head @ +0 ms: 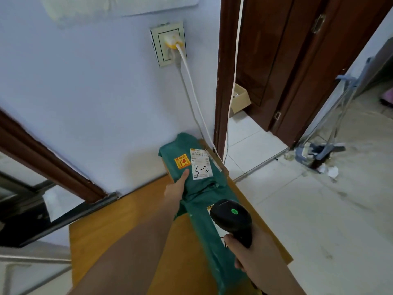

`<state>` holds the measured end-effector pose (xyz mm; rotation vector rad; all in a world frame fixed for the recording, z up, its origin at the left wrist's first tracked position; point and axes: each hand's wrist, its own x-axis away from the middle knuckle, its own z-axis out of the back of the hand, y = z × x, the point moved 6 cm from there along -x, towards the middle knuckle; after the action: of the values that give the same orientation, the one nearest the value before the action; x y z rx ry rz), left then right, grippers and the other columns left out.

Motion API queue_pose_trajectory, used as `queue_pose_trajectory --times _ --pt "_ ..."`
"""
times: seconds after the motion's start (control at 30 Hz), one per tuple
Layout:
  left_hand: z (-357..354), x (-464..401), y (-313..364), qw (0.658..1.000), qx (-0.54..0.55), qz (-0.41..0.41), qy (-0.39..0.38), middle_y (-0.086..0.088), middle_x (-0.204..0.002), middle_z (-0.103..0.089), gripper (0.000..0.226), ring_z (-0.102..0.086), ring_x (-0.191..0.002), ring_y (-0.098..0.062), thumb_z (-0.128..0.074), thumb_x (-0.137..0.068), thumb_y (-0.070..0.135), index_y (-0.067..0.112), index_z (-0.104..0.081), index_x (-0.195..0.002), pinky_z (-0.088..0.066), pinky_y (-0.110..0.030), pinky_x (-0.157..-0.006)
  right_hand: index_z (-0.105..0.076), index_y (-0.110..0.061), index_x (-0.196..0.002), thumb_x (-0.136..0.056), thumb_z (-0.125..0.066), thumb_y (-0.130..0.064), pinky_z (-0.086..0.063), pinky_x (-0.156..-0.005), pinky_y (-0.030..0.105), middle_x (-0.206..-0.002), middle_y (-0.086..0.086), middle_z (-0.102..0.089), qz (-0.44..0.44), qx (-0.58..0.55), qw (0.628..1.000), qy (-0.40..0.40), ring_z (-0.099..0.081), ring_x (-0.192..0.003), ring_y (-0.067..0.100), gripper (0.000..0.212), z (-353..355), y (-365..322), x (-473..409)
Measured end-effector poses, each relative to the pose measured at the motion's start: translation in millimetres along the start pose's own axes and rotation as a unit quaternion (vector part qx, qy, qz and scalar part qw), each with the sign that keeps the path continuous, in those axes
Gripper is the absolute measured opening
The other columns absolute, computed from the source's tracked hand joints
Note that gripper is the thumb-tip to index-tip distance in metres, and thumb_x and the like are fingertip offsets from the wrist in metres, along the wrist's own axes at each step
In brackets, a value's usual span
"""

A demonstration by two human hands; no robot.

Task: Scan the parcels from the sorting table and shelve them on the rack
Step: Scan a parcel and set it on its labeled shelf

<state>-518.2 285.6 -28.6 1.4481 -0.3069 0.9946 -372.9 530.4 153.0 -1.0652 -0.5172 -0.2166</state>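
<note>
Two green bagged parcels lie on the wooden sorting table (119, 226). The far parcel (197, 188) carries a white shipping label (201, 165) marked "3-2" and an orange sticker (182, 161). My left hand (177, 185) holds this parcel's left edge, thumb lying on top. The near, long parcel (204, 237) runs toward me. My right hand (244, 258) grips a black handheld scanner (231, 218) above the near parcel, its green light on, pointing at the far label.
A wall socket (169, 44) with cables hangs above the table's far end. A dark wooden door frame (223, 81) stands right of the table. Beyond it are a cardboard box (240, 99), tiled floor and a mop (319, 152).
</note>
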Motion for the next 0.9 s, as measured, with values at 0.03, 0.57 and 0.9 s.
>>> queue_pose_trajectory --times 0.03,0.57,0.9 --pt "0 -1 2 1.0 -0.008 -0.003 0.007 -0.011 -0.123 -0.07 0.107 -0.069 -0.106 -0.031 -0.085 -0.063 0.078 0.005 -0.06 -0.136 -0.058 -0.046 -0.093 -0.057 -0.025 -0.093 -0.093 -0.066 -0.027 -0.045 -0.046 0.011 -0.061 0.001 -0.065 -0.006 -0.005 1.0 0.0 -0.06 -0.041 0.003 0.009 1 3 -3" --pt "0 9 16 0.989 -0.062 -0.124 0.059 -0.009 -0.134 -0.055 0.075 -0.059 -0.122 -0.03 -0.077 -0.091 0.054 0.008 -0.04 -0.138 -0.054 -0.051 -0.104 -0.055 -0.025 -0.09 -0.092 -0.066 -0.031 -0.045 -0.045 0.011 -0.051 -0.005 -0.066 -0.014 0.006 1.0 0.026 -0.059 -0.039 0.004 0.012 8 25 -24" --pt "-5 23 17 0.969 -0.171 -0.153 0.092 -0.013 -0.136 -0.058 0.059 -0.059 -0.123 -0.035 -0.04 -0.108 0.058 0.01 -0.052 -0.14 -0.051 -0.056 -0.106 -0.055 -0.022 -0.086 -0.093 -0.066 -0.029 -0.044 -0.045 0.01 -0.049 -0.009 -0.063 0.0 0.003 1.0 0.026 -0.057 -0.037 0.003 0.014 8 36 -18"
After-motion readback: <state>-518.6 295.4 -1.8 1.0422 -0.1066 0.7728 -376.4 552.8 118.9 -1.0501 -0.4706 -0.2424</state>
